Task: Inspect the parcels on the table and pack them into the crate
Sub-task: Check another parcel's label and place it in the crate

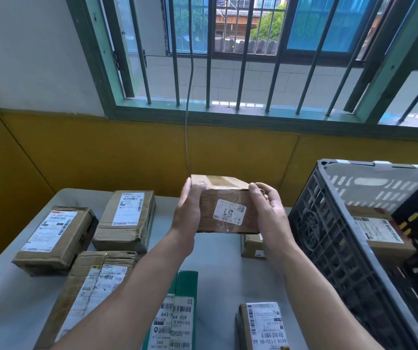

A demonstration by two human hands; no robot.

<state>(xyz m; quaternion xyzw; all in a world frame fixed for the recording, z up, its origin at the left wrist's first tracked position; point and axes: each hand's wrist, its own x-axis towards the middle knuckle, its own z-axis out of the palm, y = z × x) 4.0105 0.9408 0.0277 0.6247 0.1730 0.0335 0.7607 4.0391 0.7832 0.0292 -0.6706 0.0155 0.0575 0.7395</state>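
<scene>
- Three brown cartons (127, 218) lie on the left of the bench (215, 261), and a green parcel (180, 311) lies between the forearms.
- A labelled parcel (261, 324) lies at the near right, and a small carton (252, 246) sits just beside the crate (329, 236), partly hidden by the right forearm.
- The grey slatted crate stands on the right with one brown parcel inside (374, 231).
- The bench top is pale grey. Behind it are a yellow lower wall (101, 152) and a green-framed barred window (228, 59), with a thin cable (187, 122) hanging down.
- The held parcel (225, 210) is a taped brown carton with a white label facing the camera, raised above mid-bench, left of the crate.
- The left grip (186, 213) clasps its left end and the right grip (268, 210) its right end.
</scene>
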